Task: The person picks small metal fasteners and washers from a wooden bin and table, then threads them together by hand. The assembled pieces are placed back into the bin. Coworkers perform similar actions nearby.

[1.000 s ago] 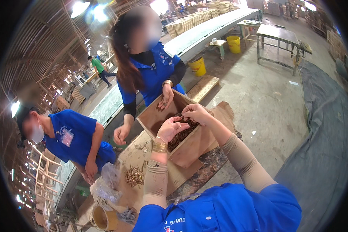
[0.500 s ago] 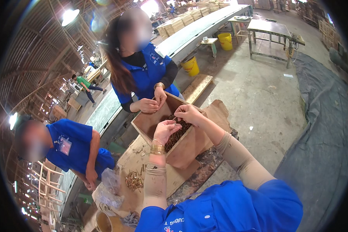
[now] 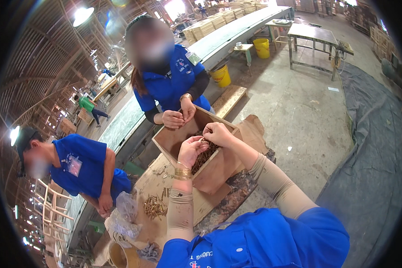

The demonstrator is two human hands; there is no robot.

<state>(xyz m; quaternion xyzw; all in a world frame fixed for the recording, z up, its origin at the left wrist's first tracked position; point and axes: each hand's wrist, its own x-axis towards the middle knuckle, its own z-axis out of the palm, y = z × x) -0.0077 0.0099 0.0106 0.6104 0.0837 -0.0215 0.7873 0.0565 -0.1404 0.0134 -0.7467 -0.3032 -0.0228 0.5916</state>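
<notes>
My left hand (image 3: pixel 192 150) and my right hand (image 3: pixel 219 134) meet above an open wooden box (image 3: pixel 216 172). Their fingertips pinch together around something small and pale, too tiny to name. Below them, many thin brown screw-like metal pieces (image 3: pixel 204 159) fill the bottom of the box. Left of my left forearm, a heap of brass-coloured screw-like pieces (image 3: pixel 154 207) lies on a wooden board (image 3: pixel 183 214). Small ring-shaped pieces (image 3: pixel 168 171) are scattered on that board, beside the box.
Across the box, a co-worker in blue (image 3: pixel 169 85) holds both hands together over its far edge. Another co-worker in blue (image 3: pixel 87 165) stands at left. A plastic bag (image 3: pixel 126 216) and a round container (image 3: pixel 119 253) sit near the board. Behind runs a long conveyor-like table (image 3: pixel 228 38).
My hands stay over the box, their fingertips drawn slightly closer. The co-worker opposite has turned the head. A person in green far back has moved left.
</notes>
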